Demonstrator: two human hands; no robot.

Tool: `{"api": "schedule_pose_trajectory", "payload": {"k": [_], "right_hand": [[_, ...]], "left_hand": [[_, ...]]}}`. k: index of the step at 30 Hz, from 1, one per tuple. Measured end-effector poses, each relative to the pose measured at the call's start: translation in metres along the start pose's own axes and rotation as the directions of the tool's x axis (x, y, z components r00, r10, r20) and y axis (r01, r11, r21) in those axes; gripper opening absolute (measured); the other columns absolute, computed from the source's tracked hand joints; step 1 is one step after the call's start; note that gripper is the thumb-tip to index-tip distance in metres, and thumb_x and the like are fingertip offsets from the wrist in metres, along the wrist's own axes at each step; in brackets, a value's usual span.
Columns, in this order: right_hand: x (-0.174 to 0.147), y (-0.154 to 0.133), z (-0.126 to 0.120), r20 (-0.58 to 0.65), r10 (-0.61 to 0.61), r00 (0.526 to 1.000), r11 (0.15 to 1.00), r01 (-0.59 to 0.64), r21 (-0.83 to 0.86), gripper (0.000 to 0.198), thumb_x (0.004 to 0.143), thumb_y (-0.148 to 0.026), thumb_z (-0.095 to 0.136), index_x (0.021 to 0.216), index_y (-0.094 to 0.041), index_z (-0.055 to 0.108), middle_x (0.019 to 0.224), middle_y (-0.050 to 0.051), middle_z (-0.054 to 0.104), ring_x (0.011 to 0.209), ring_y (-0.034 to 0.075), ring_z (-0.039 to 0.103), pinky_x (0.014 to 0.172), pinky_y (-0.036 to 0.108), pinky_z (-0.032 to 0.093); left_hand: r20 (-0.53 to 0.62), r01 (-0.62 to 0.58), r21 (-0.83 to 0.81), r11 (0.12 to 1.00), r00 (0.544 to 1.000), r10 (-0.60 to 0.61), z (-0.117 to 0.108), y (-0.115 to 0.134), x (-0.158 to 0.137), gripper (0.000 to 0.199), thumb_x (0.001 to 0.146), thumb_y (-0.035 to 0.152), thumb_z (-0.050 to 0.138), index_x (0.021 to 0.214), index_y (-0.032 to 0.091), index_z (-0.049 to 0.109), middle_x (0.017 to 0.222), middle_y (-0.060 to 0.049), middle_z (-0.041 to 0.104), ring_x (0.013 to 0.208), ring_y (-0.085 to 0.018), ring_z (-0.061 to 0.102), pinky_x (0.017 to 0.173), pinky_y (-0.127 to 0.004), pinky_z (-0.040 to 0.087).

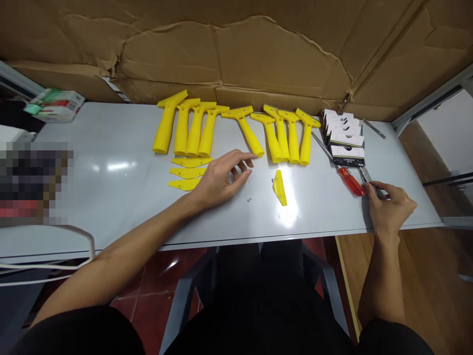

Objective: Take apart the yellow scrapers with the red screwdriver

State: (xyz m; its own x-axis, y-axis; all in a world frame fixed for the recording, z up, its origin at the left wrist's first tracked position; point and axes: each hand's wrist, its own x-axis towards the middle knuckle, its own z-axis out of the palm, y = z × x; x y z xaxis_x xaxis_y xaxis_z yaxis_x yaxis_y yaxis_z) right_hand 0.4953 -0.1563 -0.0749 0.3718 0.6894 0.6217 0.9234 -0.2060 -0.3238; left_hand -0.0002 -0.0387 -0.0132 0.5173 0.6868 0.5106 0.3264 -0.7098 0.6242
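My left hand (224, 177) is over the table with fingers apart and nothing in it. Its index fingertip is at the lower end of a yellow scraper handle (249, 133); I cannot tell whether they touch. My right hand (389, 204) pinches a slim metal tool (365, 173) at the right, its kind partly hidden by my fingers. Just left of it lies a screwdriver (351, 181) with a red clear grip. Between my hands lie a yellow scraper cover plate (280, 188) and a small screw (249, 199). More yellow cover plates (185, 172) lie left of my left hand.
Yellow scraper handles stand in a left group (183, 128) and a right group (291, 133) at the back. Overlapping blade-like packs (347, 153) and a metal strip (374, 129) lie at right. A cardboard sheet (221, 59) walls the back; a small box (64, 106) is far left.
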Motion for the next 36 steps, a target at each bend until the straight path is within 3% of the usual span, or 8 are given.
{"api": "schedule_pose_trajectory", "payload": {"k": [11,13,17,20,22,24,32,36], "right_hand": [[0.001,-0.003,0.001,-0.011,-0.149,0.989,0.988,0.149,-0.028,0.023,0.087,-0.040,0.084,0.095,-0.019,0.088,0.098,0.010,0.078,0.081,0.013,0.059,0.078,0.030,0.040],[0.007,-0.014,-0.002,-0.124,-0.225,0.966,0.974,0.222,-0.041,0.023,0.086,-0.040,0.085,0.097,-0.019,0.088,0.105,0.010,0.078,0.088,0.014,0.061,0.079,0.030,0.039],[0.003,-0.088,-0.022,-0.527,-0.281,0.802,0.949,0.314,-0.029,0.015,0.091,-0.026,0.075,0.093,-0.013,0.083,0.097,0.012,0.075,0.090,0.013,0.062,0.075,0.029,0.039],[-0.017,-0.171,-0.030,-0.203,-0.387,0.900,0.862,0.431,0.266,0.010,0.094,-0.019,0.072,0.100,-0.014,0.077,0.105,0.006,0.075,0.089,0.007,0.065,0.069,0.020,0.044],[-0.032,-0.215,-0.025,0.101,-0.550,0.829,0.797,0.485,0.360,0.023,0.098,-0.029,0.073,0.117,-0.017,0.078,0.119,0.006,0.073,0.095,0.007,0.066,0.075,0.020,0.053],[-0.044,-0.242,-0.014,0.204,-0.616,0.761,0.779,0.551,0.301,0.033,0.098,-0.040,0.075,0.125,-0.019,0.077,0.122,0.007,0.073,0.098,0.009,0.065,0.070,0.021,0.051],[-0.056,-0.244,0.004,0.001,-0.641,0.767,0.753,0.629,0.193,0.024,0.093,-0.009,0.071,0.116,-0.015,0.076,0.089,0.000,0.074,0.080,0.006,0.062,0.070,0.024,0.045],[-0.043,-0.240,-0.001,-0.036,-0.556,0.830,0.790,0.541,0.290,0.024,0.094,-0.008,0.068,0.115,-0.015,0.076,0.092,-0.001,0.075,0.077,0.004,0.066,0.074,0.023,0.053]], "left_hand": [[0.140,-0.071,0.093,0.993,0.988,0.058,-0.004,-0.003,-0.004,0.022,0.109,0.024,0.059,0.118,0.022,0.079,0.109,-0.008,0.078,0.083,-0.018,0.070,0.074,-0.033,0.059],[0.277,-0.096,0.044,0.994,0.958,0.080,-0.012,-0.005,-0.003,0.020,0.109,0.030,0.064,0.120,0.025,0.079,0.114,-0.008,0.078,0.097,-0.021,0.074,0.086,-0.036,0.061],[0.477,-0.027,-0.015,1.000,0.878,0.031,-0.027,-0.012,-0.003,0.030,0.099,0.047,0.083,0.123,0.030,0.081,0.124,-0.008,0.076,0.116,-0.027,0.073,0.103,-0.040,0.060],[0.500,0.019,0.028,0.999,0.866,-0.031,-0.026,-0.015,-0.005,0.035,0.098,0.052,0.083,0.124,0.029,0.083,0.125,-0.009,0.075,0.113,-0.027,0.073,0.098,-0.038,0.061],[0.494,0.008,0.026,1.000,0.869,-0.020,-0.022,-0.015,-0.006,0.028,0.100,0.049,0.080,0.119,0.029,0.084,0.118,-0.008,0.075,0.107,-0.025,0.073,0.094,-0.036,0.060],[0.486,-0.010,-0.003,1.000,0.874,0.010,-0.018,-0.013,-0.006,0.018,0.103,0.043,0.077,0.111,0.030,0.086,0.109,-0.006,0.075,0.101,-0.024,0.073,0.090,-0.035,0.059],[0.484,-0.017,-0.052,0.998,0.874,0.040,-0.016,-0.010,-0.006,0.014,0.105,0.031,0.071,0.099,0.027,0.083,0.099,-0.004,0.075,0.090,-0.020,0.072,0.084,-0.034,0.055],[0.453,0.010,-0.036,0.999,0.892,0.007,-0.014,-0.007,-0.006,0.015,0.106,0.035,0.072,0.110,0.024,0.080,0.107,-0.007,0.076,0.093,-0.022,0.073,0.087,-0.035,0.057]]}}
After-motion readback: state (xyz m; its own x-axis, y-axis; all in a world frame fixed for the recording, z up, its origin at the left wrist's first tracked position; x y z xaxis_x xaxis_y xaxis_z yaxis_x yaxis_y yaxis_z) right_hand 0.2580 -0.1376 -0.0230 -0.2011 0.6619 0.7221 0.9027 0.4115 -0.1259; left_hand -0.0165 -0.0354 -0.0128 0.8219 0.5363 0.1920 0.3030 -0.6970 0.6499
